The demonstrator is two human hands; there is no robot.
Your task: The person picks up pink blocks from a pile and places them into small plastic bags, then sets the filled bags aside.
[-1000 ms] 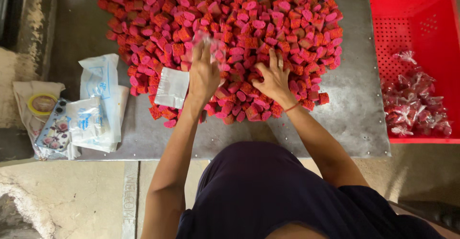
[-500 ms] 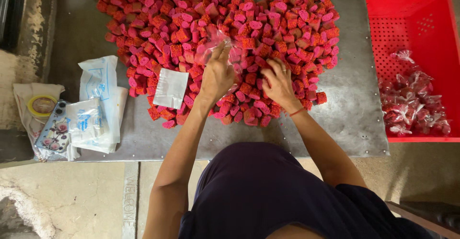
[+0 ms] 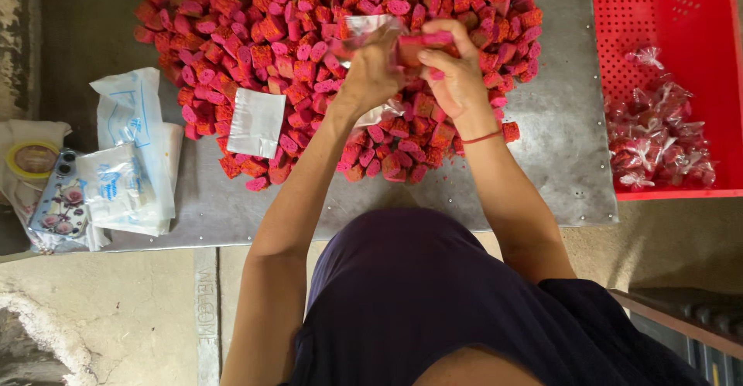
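Observation:
A large heap of small red and pink sliced pieces (image 3: 263, 30) covers the grey metal table (image 3: 557, 146). My left hand (image 3: 370, 73) holds a small clear plastic bag (image 3: 364, 29) above the heap. My right hand (image 3: 457, 76) is right beside it, its fingers closed on a couple of pink pieces (image 3: 424, 42) at the bag's mouth. Both hands touch over the middle of the heap. A red thread band sits on my right wrist.
A flat stack of clear bags (image 3: 257, 121) lies at the heap's left edge. Further left are plastic packets (image 3: 128, 165), a phone in a patterned case (image 3: 58, 200) and a tape roll (image 3: 32, 158). A red perforated crate (image 3: 665, 15) at right holds tied filled bags (image 3: 658, 142).
Both hands have lifted off the heap and come together. My left hand has raised the clear bag, and my right hand has brought picked-up pieces to its opening.

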